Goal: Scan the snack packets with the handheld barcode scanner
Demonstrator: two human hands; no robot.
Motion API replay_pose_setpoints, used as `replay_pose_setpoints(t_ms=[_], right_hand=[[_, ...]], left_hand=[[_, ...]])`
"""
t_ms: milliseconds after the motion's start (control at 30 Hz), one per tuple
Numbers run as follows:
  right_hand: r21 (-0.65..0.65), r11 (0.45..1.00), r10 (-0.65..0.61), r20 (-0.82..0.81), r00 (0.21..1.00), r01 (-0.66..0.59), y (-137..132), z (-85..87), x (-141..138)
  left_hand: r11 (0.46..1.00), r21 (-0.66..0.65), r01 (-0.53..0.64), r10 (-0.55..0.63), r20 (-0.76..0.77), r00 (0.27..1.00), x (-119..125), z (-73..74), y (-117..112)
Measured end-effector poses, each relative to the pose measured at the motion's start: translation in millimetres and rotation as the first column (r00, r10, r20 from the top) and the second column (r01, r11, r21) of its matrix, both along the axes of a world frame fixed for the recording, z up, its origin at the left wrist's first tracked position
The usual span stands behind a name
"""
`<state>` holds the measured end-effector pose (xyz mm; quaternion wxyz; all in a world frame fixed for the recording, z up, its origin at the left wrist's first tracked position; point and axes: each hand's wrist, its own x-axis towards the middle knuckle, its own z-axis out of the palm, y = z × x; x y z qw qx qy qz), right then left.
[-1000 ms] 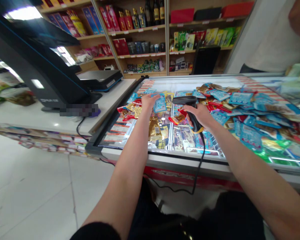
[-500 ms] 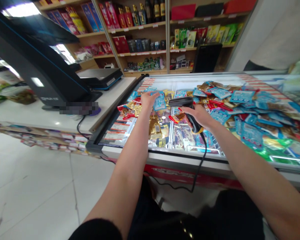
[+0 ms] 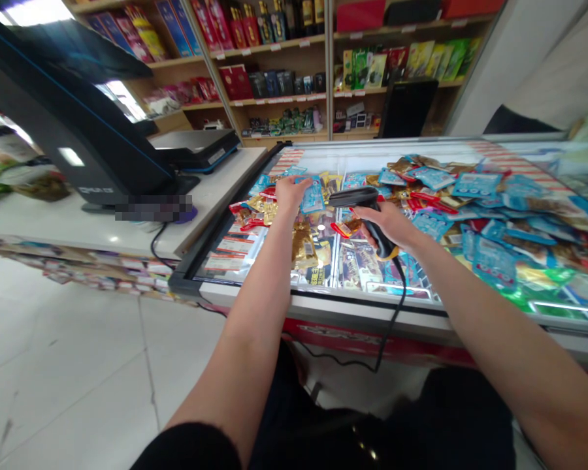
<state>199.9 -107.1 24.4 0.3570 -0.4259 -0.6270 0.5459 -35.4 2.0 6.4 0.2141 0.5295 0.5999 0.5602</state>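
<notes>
Scanner (image 3: 355, 196), pistol-shaped plastic, right hand (image 3: 391, 224) gripping it, left hand (image 3: 289, 193) pinching flat blue packet (image 3: 313, 198)

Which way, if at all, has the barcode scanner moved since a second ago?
Yes, slightly left in the picture: the front of the barcode scanner now reaches further across the white divider.

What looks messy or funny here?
The blue packets right of the scanner: they lie in a jumbled heap at all angles, while the bottles on the shelf behind stand upright.

Blue pkt (image 3: 313, 197) partly hid; shelf tags (image 3: 304, 44) illeg.
</notes>
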Motion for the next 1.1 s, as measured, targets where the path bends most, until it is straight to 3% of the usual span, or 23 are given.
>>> replay_pose_setpoints(t_ms=[333, 467, 600, 767, 867, 1000, 1100], right_hand=[[-0.004, 1.0, 0.013, -0.021, 1.0, -0.013, 3.0, -3.3, 1.2], [-0.008, 0.999, -0.049, -0.053, 0.997, 0.049, 4.5, -3.6, 0.4], [-0.021, 0.987, -0.16, -0.108, 0.981, 0.159, 8.2, -1.4, 3.0], [-0.034, 0.964, -0.266, -0.183, 0.946, 0.265, 14.2, 1.8, 8.9], [-0.032, 0.944, -0.328, -0.191, 0.925, 0.328, 16.8, 2.7, 11.2], [-0.04, 0.931, -0.363, -0.203, 0.909, 0.363, 19.2, 2.5, 13.1], [-0.033, 0.927, -0.372, -0.207, 0.905, 0.374, 21.1, 2.0, 14.8]], left_hand=[[0.999, -0.012, -0.039, 0.039, -0.016, 0.999, -0.2, -3.7, 1.8], [0.997, -0.052, -0.061, 0.055, -0.118, 0.991, -2.2, -0.2, -1.5], [0.989, -0.079, -0.124, 0.092, -0.324, 0.941, -12.3, 7.0, -11.2], [0.932, -0.194, -0.307, 0.124, -0.626, 0.77, -23.0, 21.6, -36.3], [0.924, -0.128, -0.36, 0.138, -0.767, 0.626, -6.8, 25.4, -63.4], [0.989, -0.09, -0.115, -0.027, -0.885, 0.465, 31.6, 4.3, -110.6], [0.987, -0.158, 0.038, -0.162, -0.929, 0.333, 37.3, -20.0, -134.5]])
